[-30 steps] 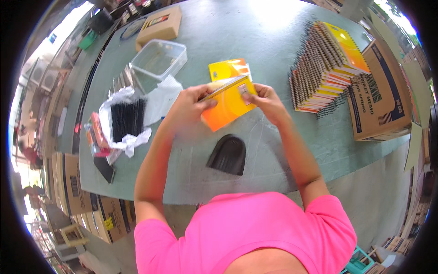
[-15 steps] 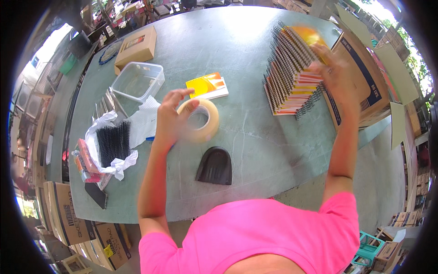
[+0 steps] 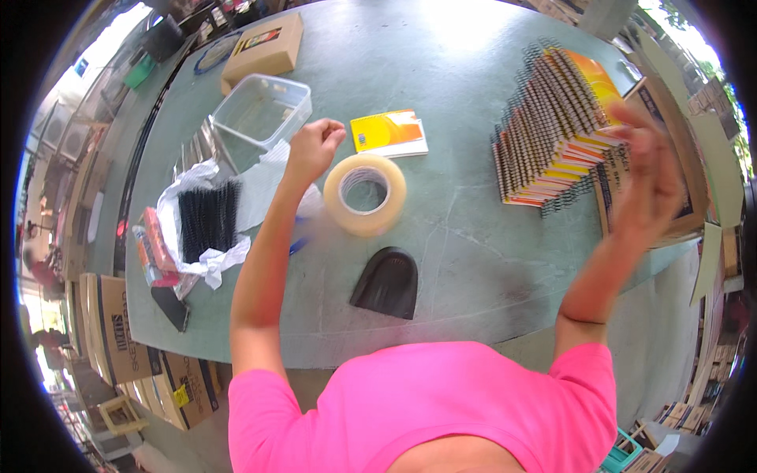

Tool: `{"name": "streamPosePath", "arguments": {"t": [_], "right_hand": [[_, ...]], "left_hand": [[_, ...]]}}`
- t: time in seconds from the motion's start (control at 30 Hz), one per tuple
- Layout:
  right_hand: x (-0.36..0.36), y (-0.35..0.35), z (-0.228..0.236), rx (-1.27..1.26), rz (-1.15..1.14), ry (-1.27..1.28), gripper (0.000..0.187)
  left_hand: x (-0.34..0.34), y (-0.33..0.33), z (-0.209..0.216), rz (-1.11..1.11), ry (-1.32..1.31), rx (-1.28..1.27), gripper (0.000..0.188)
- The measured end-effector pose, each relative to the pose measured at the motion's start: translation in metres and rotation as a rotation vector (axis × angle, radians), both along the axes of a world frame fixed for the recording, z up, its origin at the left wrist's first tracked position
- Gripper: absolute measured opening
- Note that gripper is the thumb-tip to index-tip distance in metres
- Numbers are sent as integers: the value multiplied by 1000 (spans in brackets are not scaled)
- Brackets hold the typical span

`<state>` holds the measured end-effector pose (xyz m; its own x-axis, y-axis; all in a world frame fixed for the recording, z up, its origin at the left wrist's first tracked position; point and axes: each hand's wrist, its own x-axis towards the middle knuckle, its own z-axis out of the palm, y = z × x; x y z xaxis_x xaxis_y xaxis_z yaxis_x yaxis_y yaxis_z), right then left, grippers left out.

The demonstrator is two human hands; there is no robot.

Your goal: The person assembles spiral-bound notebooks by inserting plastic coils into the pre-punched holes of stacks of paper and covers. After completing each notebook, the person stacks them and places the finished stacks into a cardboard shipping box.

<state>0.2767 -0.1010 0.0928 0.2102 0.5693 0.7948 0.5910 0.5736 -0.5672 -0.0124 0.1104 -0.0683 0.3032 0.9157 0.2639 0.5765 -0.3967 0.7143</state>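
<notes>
At the right, a tall leaning stack of spiral-bound notebooks (image 3: 552, 130) with orange and yellow covers stands on the table. My right hand (image 3: 650, 173) is beside its right edge, fingers stretched out and somewhat blurred; whether the fingertips touch the top notebook I cannot tell. My left hand (image 3: 315, 148) is closed with fingers curled in, nothing visible in it, above the table left of a small yellow-orange notepad (image 3: 385, 132) with white pages. Just below the notepad lies a wide roll of clear tape (image 3: 339, 197). Nearer me rests a dark, arch-shaped piece (image 3: 386, 284).
An open cardboard carton (image 3: 680, 169) stands right of the stack. At the left are a clear plastic tub (image 3: 264, 110), a brown box (image 3: 264, 51), and black spiral coils (image 3: 208, 222) on white paper. More cartons (image 3: 114, 327) stand beyond the table's left front edge.
The top orange notebook, blurred and raised before, now lies on the stack. My right hand has moved away from it, down and right. My left hand's fingers have curled closed. The view has shifted.
</notes>
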Motion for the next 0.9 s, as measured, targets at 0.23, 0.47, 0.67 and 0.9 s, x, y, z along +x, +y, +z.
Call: {"name": "streamPosePath", "arguments": {"t": [0.23,0.47,0.67,0.9], "right_hand": [[-39,170,-204,-971,287,658,31],[-35,211,-203,-1159,349,976,29],[-28,228,-218,-1360,235,577,29],[-50,221,-214,-1191,273,440,31]], "left_hand": [[36,62,-45,117,168,-461,40],[39,59,-48,-8,409,-323,51],[39,61,-63,-22,337,-167,48],[35,65,-66,-43,301,-197,56]]}}
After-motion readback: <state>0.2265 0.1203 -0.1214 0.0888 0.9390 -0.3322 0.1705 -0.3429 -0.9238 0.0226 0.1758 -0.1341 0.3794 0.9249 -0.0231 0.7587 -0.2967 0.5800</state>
